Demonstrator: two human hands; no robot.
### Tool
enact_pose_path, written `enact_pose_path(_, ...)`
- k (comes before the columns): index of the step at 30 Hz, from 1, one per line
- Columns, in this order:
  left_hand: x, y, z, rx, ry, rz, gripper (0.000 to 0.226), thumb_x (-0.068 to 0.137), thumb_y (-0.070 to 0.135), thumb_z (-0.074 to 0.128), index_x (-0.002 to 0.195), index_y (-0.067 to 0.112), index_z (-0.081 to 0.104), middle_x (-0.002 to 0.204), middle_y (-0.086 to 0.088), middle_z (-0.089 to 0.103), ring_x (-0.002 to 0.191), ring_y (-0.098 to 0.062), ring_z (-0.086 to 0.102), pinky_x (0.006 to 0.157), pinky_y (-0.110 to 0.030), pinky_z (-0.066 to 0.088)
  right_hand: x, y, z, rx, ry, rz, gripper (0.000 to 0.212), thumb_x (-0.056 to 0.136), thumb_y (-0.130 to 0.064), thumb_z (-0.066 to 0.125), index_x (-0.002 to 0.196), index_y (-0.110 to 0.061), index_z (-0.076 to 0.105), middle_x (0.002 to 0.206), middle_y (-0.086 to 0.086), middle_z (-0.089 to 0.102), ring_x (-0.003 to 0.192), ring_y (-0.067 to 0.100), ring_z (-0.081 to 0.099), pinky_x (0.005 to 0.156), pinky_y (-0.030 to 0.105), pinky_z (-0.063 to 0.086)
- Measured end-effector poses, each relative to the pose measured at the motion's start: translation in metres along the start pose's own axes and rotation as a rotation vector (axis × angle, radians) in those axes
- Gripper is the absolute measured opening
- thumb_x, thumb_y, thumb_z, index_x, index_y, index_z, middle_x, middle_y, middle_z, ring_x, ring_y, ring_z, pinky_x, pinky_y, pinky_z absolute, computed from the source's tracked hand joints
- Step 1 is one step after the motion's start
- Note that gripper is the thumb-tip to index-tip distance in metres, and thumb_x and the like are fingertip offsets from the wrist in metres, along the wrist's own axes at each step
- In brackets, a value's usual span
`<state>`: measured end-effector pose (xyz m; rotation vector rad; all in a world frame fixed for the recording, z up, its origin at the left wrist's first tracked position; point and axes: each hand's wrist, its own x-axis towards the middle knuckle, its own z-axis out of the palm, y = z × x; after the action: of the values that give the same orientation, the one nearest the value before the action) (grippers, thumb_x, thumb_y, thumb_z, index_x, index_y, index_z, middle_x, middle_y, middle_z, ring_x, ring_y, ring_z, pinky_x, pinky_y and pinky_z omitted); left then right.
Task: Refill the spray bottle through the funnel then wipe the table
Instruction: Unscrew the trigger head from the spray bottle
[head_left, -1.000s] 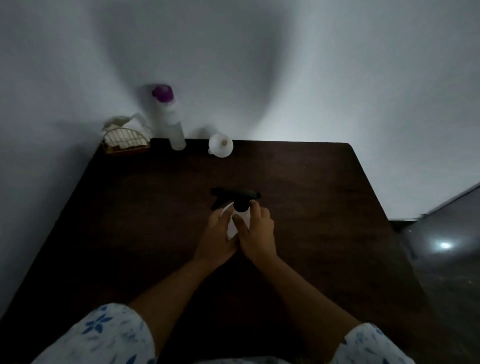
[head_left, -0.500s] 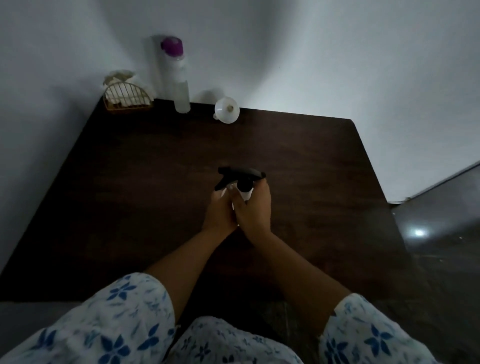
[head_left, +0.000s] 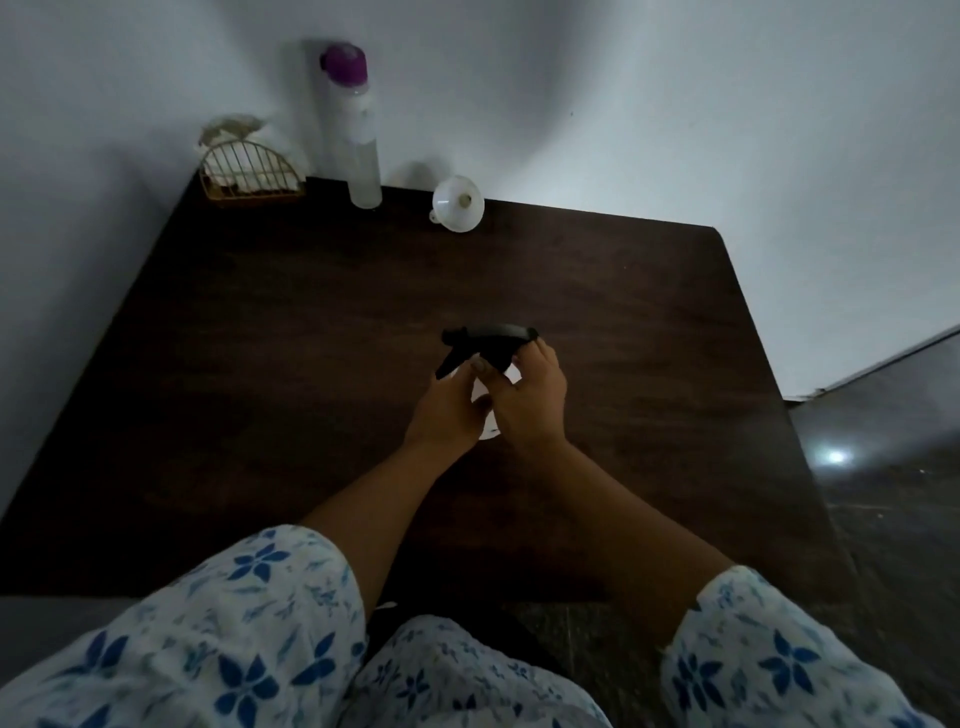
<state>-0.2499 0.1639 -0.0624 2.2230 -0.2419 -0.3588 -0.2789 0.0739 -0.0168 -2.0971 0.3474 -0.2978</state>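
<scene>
A white spray bottle (head_left: 488, 415) with a black trigger head (head_left: 488, 340) stands at the middle of the dark wooden table (head_left: 260, 364). My left hand (head_left: 447, 410) wraps the bottle's body from the left. My right hand (head_left: 530, 400) grips the neck just under the black head, thumb and fingers around the collar. Most of the white body is hidden behind both hands. A white funnel (head_left: 458, 203) lies at the table's far edge. To its left stands a tall clear bottle (head_left: 356, 140) with a purple cap.
A gold wire basket (head_left: 249, 176) holding white cloths or tissues sits in the far left corner against the wall. The wall runs along the table's far and left sides. To the right of the table is dark floor (head_left: 883, 493) with a light reflection.
My head has tilted down, so the table's far items sit higher in view. My right hand has shifted up to the sprayer collar. The bottle has stayed in the same place.
</scene>
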Motion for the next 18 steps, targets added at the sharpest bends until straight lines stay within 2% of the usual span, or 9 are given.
enact_pose_path(3, 0.000, -0.004, -0.002, -0.062, -0.021, -0.088, 0.041, 0.088, 0.033, 0.054, 0.127, 0.025, 0.043, 0.131, -0.003, 0.047, 0.117, -0.020, 0.051, 0.090, -0.033, 0.044, 0.004, 0.002, -0.006, 0.069, -0.113, 0.014, 0.023, 0.084, -0.007, 0.063, 0.105, -0.016, 0.063, 0.112, 0.001, 0.064, 0.109, 0.014, 0.056, 0.097, 0.040, 0.047)
enact_pose_path(5, 0.001, -0.006, -0.004, -0.108, -0.032, -0.082, 0.041, 0.084, 0.035, 0.059, 0.122, 0.026, 0.047, 0.126, -0.003, 0.050, 0.113, -0.020, 0.054, 0.092, -0.037, 0.046, 0.009, 0.003, -0.013, 0.093, -0.229, 0.048, 0.028, 0.086, -0.003, 0.059, 0.109, -0.017, 0.061, 0.115, 0.003, 0.064, 0.111, 0.016, 0.057, 0.097, 0.045, 0.047)
enact_pose_path(7, 0.001, -0.005, -0.007, -0.066, -0.055, -0.038, 0.030, 0.084, 0.033, 0.058, 0.112, 0.027, 0.051, 0.121, -0.006, 0.052, 0.106, -0.020, 0.057, 0.092, -0.042, 0.049, 0.010, 0.002, -0.018, 0.078, -0.296, 0.070, 0.034, 0.087, -0.003, 0.057, 0.118, -0.017, 0.057, 0.121, 0.003, 0.061, 0.114, 0.017, 0.056, 0.099, 0.045, 0.045)
enact_pose_path(9, 0.000, -0.004, -0.009, -0.045, -0.078, -0.012, 0.024, 0.085, 0.033, 0.056, 0.108, 0.027, 0.053, 0.117, -0.007, 0.054, 0.101, -0.019, 0.058, 0.089, -0.042, 0.050, 0.007, 0.001, -0.016, 0.099, -0.270, 0.072, 0.045, 0.086, -0.001, 0.058, 0.127, -0.018, 0.049, 0.126, 0.003, 0.057, 0.117, 0.017, 0.053, 0.101, 0.040, 0.044)
enact_pose_path(11, 0.001, -0.005, -0.010, -0.008, -0.080, 0.009, 0.026, 0.086, 0.030, 0.054, 0.112, 0.025, 0.052, 0.121, -0.009, 0.052, 0.100, -0.019, 0.058, 0.090, -0.042, 0.050, 0.002, -0.002, -0.010, 0.123, -0.152, 0.084, 0.053, 0.082, -0.001, 0.063, 0.129, -0.017, 0.043, 0.126, 0.004, 0.054, 0.113, 0.015, 0.055, 0.096, 0.034, 0.047)
enact_pose_path(14, 0.001, -0.007, -0.011, -0.008, -0.077, 0.009, 0.032, 0.088, 0.024, 0.053, 0.120, 0.024, 0.047, 0.124, -0.010, 0.049, 0.102, -0.022, 0.057, 0.090, -0.044, 0.049, 0.000, -0.006, -0.002, 0.095, 0.025, 0.148, 0.040, 0.078, -0.005, 0.068, 0.108, -0.019, 0.046, 0.117, 0.004, 0.053, 0.099, 0.014, 0.058, 0.086, 0.031, 0.053)
enact_pose_path(16, 0.003, -0.008, -0.010, 0.003, -0.092, 0.026, 0.031, 0.088, 0.024, 0.051, 0.118, 0.029, 0.045, 0.121, -0.012, 0.052, 0.098, -0.020, 0.059, 0.088, -0.043, 0.051, 0.000, -0.005, 0.002, 0.053, 0.044, 0.102, 0.033, 0.079, -0.008, 0.070, 0.095, -0.023, 0.045, 0.107, 0.001, 0.056, 0.094, 0.012, 0.059, 0.082, 0.031, 0.055)
enact_pose_path(18, 0.003, -0.008, -0.010, 0.031, -0.100, 0.040, 0.032, 0.087, 0.025, 0.051, 0.116, 0.035, 0.042, 0.119, -0.014, 0.054, 0.095, -0.021, 0.061, 0.083, -0.042, 0.053, 0.000, -0.003, 0.000, 0.063, 0.012, 0.063, 0.029, 0.080, -0.005, 0.068, 0.093, -0.023, 0.048, 0.105, 0.000, 0.059, 0.096, 0.011, 0.060, 0.084, 0.032, 0.055)
